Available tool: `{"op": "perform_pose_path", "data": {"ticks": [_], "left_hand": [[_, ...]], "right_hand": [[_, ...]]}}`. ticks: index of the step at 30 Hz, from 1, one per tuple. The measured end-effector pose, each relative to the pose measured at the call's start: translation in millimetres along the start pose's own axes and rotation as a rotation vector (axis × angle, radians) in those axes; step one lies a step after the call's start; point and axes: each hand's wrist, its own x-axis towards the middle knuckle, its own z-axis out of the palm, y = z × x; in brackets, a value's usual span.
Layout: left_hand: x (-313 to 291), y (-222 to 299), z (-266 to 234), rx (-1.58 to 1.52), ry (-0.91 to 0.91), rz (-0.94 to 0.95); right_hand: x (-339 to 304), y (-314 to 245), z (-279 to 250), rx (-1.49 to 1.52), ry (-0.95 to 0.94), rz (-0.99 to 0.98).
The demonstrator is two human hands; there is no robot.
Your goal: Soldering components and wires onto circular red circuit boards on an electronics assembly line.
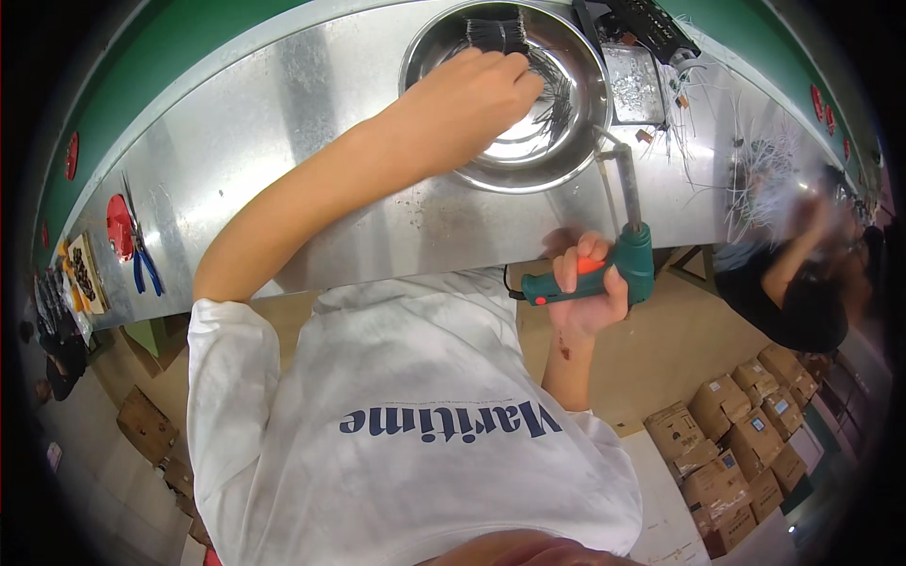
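Observation:
A green soldering gun (634,269) with an orange-red trigger is in my right hand (593,300), fingers wrapped round its handle at the bench's front edge. Its metal barrel points away from me, and the bent tip reaches the right rim of a round steel bowl (510,181). Over that bowl my left hand (477,99) is closed, knuckles up; its fingertips are hidden, so what they hold cannot be made out. Inside the bowl lie a bundle of thin black wires (497,36) at the far side and loose dark strands (559,99) to the right.
Right of the bowl stand a clear tray (634,83) and a black device (651,28). Thin white wires (760,174) spread further right, near another person (793,274). Blue-handled tweezers or pliers (144,259) lie at left by a red disc (119,228). Cardboard boxes (722,406) are stacked lower right.

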Motion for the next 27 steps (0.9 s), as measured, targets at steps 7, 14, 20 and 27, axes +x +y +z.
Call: {"op": "perform_pose_path", "data": {"ticks": [7,14,20,27], "left_hand": [[-12.2,16.7,-14.0,-0.532,0.055,-0.311],[-11.5,21.2,-25.4,-0.635,0.054,-0.483],[-16.9,22.4,-21.7,-0.751,0.056,-0.528],[-20.8,19.3,-18.6,-0.681,0.131,-0.467]], "right_hand": [[-0.2,0.1,0.3,0.053,0.054,0.013],[0.7,0.1,2.0,-0.009,0.032,0.009],[0.8,0.3,2.9,-0.009,0.031,0.007],[1.1,-0.5,4.4,-0.037,0.035,0.006]]}}
